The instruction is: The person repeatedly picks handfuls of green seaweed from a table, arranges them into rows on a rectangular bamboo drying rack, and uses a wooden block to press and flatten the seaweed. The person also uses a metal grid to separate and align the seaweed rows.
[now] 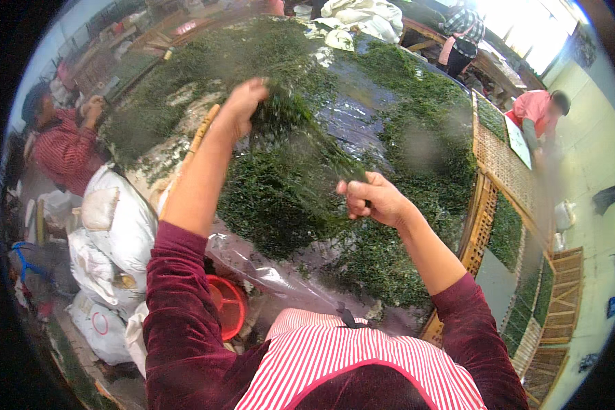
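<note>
A tangled bunch of dark green leafy plant strands (307, 138) stretches between my two hands, above a table covered with plastic sheeting (282, 279). My left hand (246, 105), raised and slightly blurred, grips its upper left end. My right hand (371, 197) is closed on the lower right end, with the thumb and index finger forward. Beneath the strands lies a dense heap of the same greenery (271, 205). More greenery (415, 128) is spread over the sheeting to the right. A bamboo stick (203, 128) lies beside my left forearm, partly hidden by it.
White sacks (118, 225) are piled at the left, near a red plastic basket (227, 307). Woven bamboo trays (502, 154) line the right side. One person in red (66, 148) works at the left, another in pink (535, 115) at the right. A third person (461, 38) stands behind.
</note>
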The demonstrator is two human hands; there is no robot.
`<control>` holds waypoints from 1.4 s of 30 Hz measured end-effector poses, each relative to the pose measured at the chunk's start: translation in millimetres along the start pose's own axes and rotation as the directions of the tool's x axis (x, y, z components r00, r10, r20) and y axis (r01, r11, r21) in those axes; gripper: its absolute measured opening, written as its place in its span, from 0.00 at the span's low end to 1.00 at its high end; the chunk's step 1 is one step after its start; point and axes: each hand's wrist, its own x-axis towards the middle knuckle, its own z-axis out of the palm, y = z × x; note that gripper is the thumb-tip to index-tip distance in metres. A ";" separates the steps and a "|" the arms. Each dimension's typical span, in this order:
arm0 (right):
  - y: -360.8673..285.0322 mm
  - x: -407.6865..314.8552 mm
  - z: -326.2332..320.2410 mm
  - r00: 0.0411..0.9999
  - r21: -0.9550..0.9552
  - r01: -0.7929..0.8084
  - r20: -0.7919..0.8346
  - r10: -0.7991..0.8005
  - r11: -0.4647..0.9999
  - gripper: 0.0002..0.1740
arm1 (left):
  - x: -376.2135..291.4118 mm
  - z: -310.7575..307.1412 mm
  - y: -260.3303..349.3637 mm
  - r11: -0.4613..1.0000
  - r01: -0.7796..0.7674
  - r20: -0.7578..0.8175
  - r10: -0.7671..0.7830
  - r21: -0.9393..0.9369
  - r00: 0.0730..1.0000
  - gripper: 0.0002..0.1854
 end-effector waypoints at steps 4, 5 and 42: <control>-24.2 9.0 11.3 0.989 0.167 -0.007 0.149 -0.018 0.986 0.26 | -15.9 1.0 -156.4 0.953 0.299 -0.067 -0.301 -0.044 0.951 0.13; -31.6 13.8 18.5 0.994 0.142 -0.037 0.109 0.022 0.989 0.27 | -26.1 9.0 -186.0 0.920 0.383 -0.064 -0.388 -0.082 0.919 0.21; -414.2 -181.7 37.7 0.814 -0.617 0.555 0.265 -0.517 0.557 0.23 | -167.0 55.9 -213.2 0.201 -0.329 0.381 -0.344 0.923 0.858 0.14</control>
